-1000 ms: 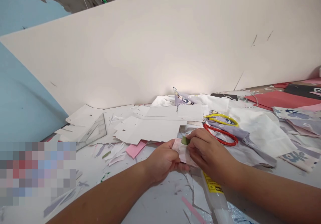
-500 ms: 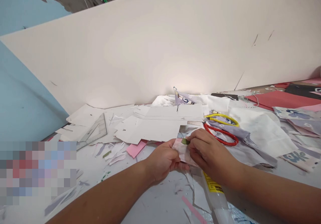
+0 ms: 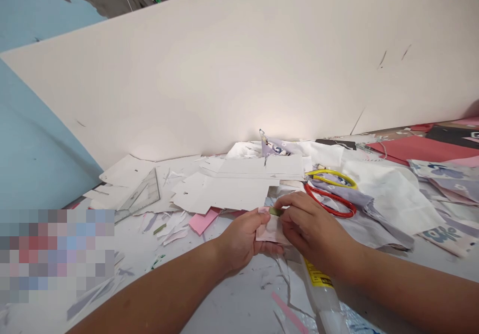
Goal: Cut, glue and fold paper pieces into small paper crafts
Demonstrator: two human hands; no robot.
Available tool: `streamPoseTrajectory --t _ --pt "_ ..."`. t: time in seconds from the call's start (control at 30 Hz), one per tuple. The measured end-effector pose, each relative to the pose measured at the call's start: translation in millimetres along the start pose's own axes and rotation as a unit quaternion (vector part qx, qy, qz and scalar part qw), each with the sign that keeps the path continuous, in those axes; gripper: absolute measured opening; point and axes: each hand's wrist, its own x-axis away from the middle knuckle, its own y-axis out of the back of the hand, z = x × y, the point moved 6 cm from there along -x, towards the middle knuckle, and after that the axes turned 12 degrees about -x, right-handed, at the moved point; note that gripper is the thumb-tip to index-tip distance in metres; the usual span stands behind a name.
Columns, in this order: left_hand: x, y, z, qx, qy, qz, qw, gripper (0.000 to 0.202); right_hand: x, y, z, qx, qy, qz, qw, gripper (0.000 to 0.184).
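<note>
The left hand (image 3: 239,239) grips a pale pink piece (image 3: 268,232) left of the bottle (image 3: 322,285); the right hand (image 3: 314,229) pinches a green strip (image 3: 275,211) at its far edge. Whether it's fastened yet, I can't tell.

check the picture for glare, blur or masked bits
Head view: a bright glow sits low on the large flat white panel; same head view: coarse pixel blocks mask the lower left, and the small green strip at the right hand looks slightly soft.
</note>
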Motion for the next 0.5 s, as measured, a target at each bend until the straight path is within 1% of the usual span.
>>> streamPoseTrajectory --t 0.07,0.13,0.3,0.5 --pt "0.3 -1.1 -0.6 0.000 0.003 -0.001 1.000 0.021 0.0 -1.6 -1.2 -0.015 0.000 0.005 1.000 0.023" --pt "0.0 -1.7 -0.1 0.002 0.013 -0.004 1.000 0.026 -0.1 -2.8 -2.1 -0.025 0.011 0.004 1.000 0.023" --pt "-4.0 -0.7 3.0 0.013 0.058 -0.017 0.998 0.040 -1.4 -4.1 -0.2 -0.022 0.047 0.003 0.999 0.022" --pt "-7.1 -1.3 2.9 0.016 0.075 0.004 0.997 0.043 -3.8 -2.5 5.6 -0.007 0.068 -0.001 0.998 0.024"
